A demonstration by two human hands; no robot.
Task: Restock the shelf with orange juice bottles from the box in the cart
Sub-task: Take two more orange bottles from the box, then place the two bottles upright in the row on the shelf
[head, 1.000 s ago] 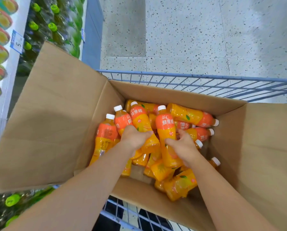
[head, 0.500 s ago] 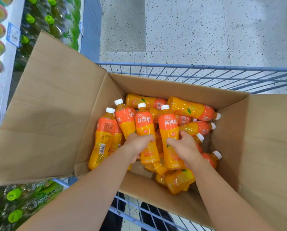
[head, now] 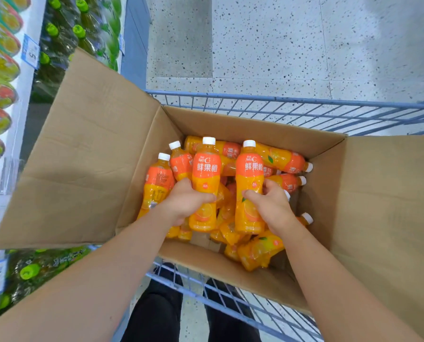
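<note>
**Hands.** The left hand (head: 186, 201) is clamped round the middle of the left bottle (head: 206, 169), with its fingers curled over the front. The right hand (head: 267, 206) grips the right bottle (head: 249, 171) the same way. Both orange juice bottles stand upright, white caps up, side by side above the loose bottles (head: 286, 161) heaped in the box (head: 230, 127). The box sits in the cart (head: 280, 98). Two more bottles lean upright just beside the left hand.

**Assessment.** The step in hand appears to be the pick from the box. Neither held bottle has reached the shelf (head: 18, 114), which runs along the left beside the cart. The next move calls for lifting both bottles clear of the open left flap (head: 82, 156) and carrying them leftward.

**Limits of view.** It cannot be told whether the bases of the held bottles are free of the heap. The shelf is blurred. Its stock shows as green-capped bottles (head: 79, 30), and no orange juice row or gap is in view. Bottles hide most of the floor of the box.
</note>
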